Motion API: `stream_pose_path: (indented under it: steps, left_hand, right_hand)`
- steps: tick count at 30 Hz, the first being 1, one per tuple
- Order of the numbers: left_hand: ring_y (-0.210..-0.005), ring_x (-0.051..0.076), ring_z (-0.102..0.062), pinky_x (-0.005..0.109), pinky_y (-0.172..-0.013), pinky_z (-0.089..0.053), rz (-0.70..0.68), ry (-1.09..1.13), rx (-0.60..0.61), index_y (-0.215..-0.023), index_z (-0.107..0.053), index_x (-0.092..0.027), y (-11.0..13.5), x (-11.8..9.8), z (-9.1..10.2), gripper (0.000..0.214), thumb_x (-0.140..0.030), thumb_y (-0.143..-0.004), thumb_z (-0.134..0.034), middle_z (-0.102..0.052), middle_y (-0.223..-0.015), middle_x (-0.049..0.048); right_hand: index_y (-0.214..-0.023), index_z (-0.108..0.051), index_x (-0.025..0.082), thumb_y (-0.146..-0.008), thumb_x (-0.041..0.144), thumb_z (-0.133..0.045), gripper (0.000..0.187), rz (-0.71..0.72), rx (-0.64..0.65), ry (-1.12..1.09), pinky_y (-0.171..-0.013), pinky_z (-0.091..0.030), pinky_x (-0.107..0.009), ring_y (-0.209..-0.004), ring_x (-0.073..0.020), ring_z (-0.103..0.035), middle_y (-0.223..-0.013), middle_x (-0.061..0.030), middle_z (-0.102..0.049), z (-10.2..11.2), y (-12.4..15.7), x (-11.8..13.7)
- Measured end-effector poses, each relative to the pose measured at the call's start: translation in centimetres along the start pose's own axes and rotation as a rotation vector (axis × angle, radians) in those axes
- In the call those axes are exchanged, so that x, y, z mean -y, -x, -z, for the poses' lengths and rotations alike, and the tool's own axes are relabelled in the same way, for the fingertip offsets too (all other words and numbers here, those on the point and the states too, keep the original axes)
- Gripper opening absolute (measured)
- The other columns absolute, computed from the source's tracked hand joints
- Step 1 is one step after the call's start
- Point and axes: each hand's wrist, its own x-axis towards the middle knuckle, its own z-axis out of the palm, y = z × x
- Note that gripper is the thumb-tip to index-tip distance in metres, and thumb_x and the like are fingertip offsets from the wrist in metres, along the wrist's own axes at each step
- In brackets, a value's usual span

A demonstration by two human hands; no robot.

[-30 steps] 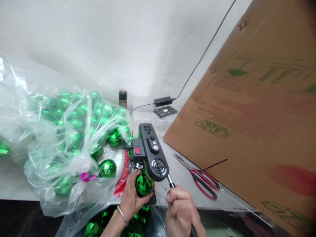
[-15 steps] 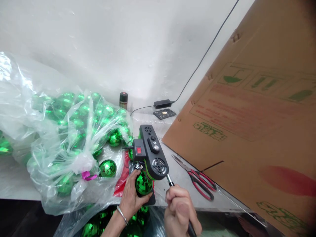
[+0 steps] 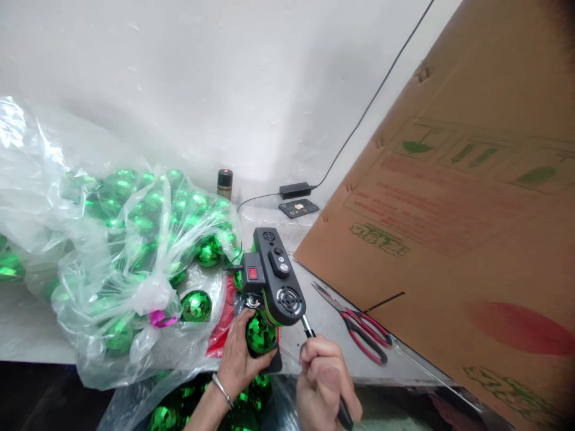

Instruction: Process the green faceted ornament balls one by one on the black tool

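Observation:
My left hand wraps its fingers and thumb round a shiny green mirrored ball, holding it near the table's front edge. Closed in a fist, my right hand grips a black-handled tool with a metal shaft, like a screwdriver. The shaft slants up toward the ball, and its tip is hidden beneath a black device with round vents and a red switch. This device partly covers the ball from my view. A dark pad and a red sheet lie under my left hand.
Clear plastic bags of green balls fill the left side; one loose ball lies beside them. Red-handled scissors lie at the right by a large cardboard box. Behind are a phone, a power adapter and a black-capped can.
My right hand and the tool have shifted slightly left and down. The left hand keeps its hold on the ball. Otherwise the view has barely moved.

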Motion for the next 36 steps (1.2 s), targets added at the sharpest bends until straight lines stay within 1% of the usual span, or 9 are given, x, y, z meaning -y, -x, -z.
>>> stream_pose_path:
  steps: [11, 16, 19, 23, 25, 28, 31, 33, 36]
  left_hand:
    - [-0.140, 0.043, -0.076, 0.067, -0.117, -0.064, -0.004, 0.001, -0.009, -0.148, -0.059, -0.022, -0.1, -0.1, -0.1, 0.081, -0.028, -0.075, -0.093, -0.076, -0.149, 0.0194]
    - [-0.137, 0.043, -0.077, 0.068, -0.116, -0.064, 0.008, -0.006, -0.002, -0.148, -0.061, -0.021, -0.1, -0.1, -0.1, 0.082, -0.029, -0.073, -0.094, -0.077, -0.147, 0.0195]
    - [-0.137, 0.044, -0.076, 0.068, -0.116, -0.064, 0.011, -0.011, -0.001, -0.148, -0.061, -0.021, -0.2, -0.2, 0.0, 0.083, -0.029, -0.073, -0.095, -0.077, -0.147, 0.0199]
    - [-0.138, 0.044, -0.076, 0.068, -0.117, -0.063, 0.016, -0.002, 0.004, -0.149, -0.061, -0.019, -0.2, -0.3, 0.0, 0.083, -0.028, -0.073, -0.094, -0.077, -0.146, 0.0208]
    - [-0.138, 0.044, -0.076, 0.069, -0.117, -0.063, 0.029, 0.004, 0.004, -0.148, -0.061, -0.019, -0.3, -0.3, 0.0, 0.083, -0.029, -0.073, -0.095, -0.077, -0.146, 0.0206]
    - [-0.138, 0.044, -0.076, 0.069, -0.118, -0.062, 0.040, 0.026, 0.001, -0.148, -0.061, -0.021, -0.6, -0.3, 0.1, 0.083, -0.028, -0.072, -0.095, -0.077, -0.145, 0.0195]
    - [-0.137, 0.043, -0.077, 0.066, -0.116, -0.064, 0.015, 0.015, -0.015, -0.148, -0.060, -0.023, -0.3, -0.3, 0.4, 0.084, -0.024, -0.072, -0.095, -0.077, -0.146, 0.0182]
    - [-0.138, 0.043, -0.077, 0.063, -0.113, -0.067, -0.079, -0.022, -0.055, -0.150, -0.057, -0.026, 1.3, -0.1, 1.1, 0.087, -0.021, -0.072, -0.096, -0.074, -0.150, 0.0191]
    - [-0.141, 0.042, -0.076, 0.060, -0.111, -0.068, -0.309, -0.099, -0.057, -0.156, -0.053, -0.036, 5.5, 0.6, 2.8, 0.095, -0.019, -0.075, -0.100, -0.070, -0.157, 0.0191]
  right_hand:
    - [-0.068, -0.048, 0.022, -0.115, 0.021, -0.048, 0.047, 0.044, -0.013, -0.005, -0.055, -0.040, -0.026, -0.059, -0.0107, -0.051, -0.070, 0.0041, -0.054, -0.5, -0.1, 0.1]
    - [-0.070, -0.050, 0.022, -0.117, 0.022, -0.047, 0.048, 0.048, -0.010, 0.030, -0.063, -0.046, -0.028, -0.062, -0.0110, -0.054, -0.072, 0.0040, -0.057, -0.5, 1.7, -0.5]
    - [-0.071, -0.053, 0.022, -0.120, 0.023, -0.044, 0.049, 0.063, -0.029, 0.049, -0.077, -0.053, -0.032, -0.064, -0.0114, -0.057, -0.074, 0.0039, -0.060, -0.1, 3.0, -1.9]
    - [-0.073, -0.063, 0.021, -0.118, 0.028, -0.055, 0.046, 0.143, 0.040, 0.045, -0.086, -0.058, -0.035, -0.064, -0.0120, -0.066, -0.078, 0.0022, -0.071, 0.9, 3.6, -3.2]
    - [-0.074, -0.062, 0.021, -0.116, 0.025, -0.055, 0.043, 0.137, 0.071, 0.040, -0.075, -0.057, -0.032, -0.063, -0.0125, -0.065, -0.078, 0.0009, -0.071, 1.2, 2.7, -2.6]
    - [-0.074, -0.055, 0.022, -0.116, 0.018, -0.051, 0.042, -0.003, 0.039, 0.002, -0.057, -0.045, -0.026, -0.064, -0.0127, -0.063, -0.073, 0.0012, -0.063, 0.7, -0.3, 0.0]
    - [-0.070, -0.054, 0.022, -0.113, 0.017, -0.058, 0.044, -0.086, 0.032, -0.031, -0.056, -0.041, -0.026, -0.062, -0.0139, -0.061, -0.062, 0.0036, -0.053, -0.3, -3.6, 2.7]
    - [-0.068, -0.054, 0.022, -0.113, 0.018, -0.059, 0.046, -0.076, 0.024, -0.029, -0.055, -0.038, -0.027, -0.059, -0.0136, -0.059, -0.060, 0.0037, -0.052, -0.7, -4.7, 3.5]
    - [-0.068, -0.054, 0.021, -0.113, 0.018, -0.059, 0.046, -0.035, 0.030, -0.014, -0.056, -0.038, -0.028, -0.060, -0.0138, -0.060, -0.060, 0.0034, -0.052, -0.7, -4.3, 3.1]
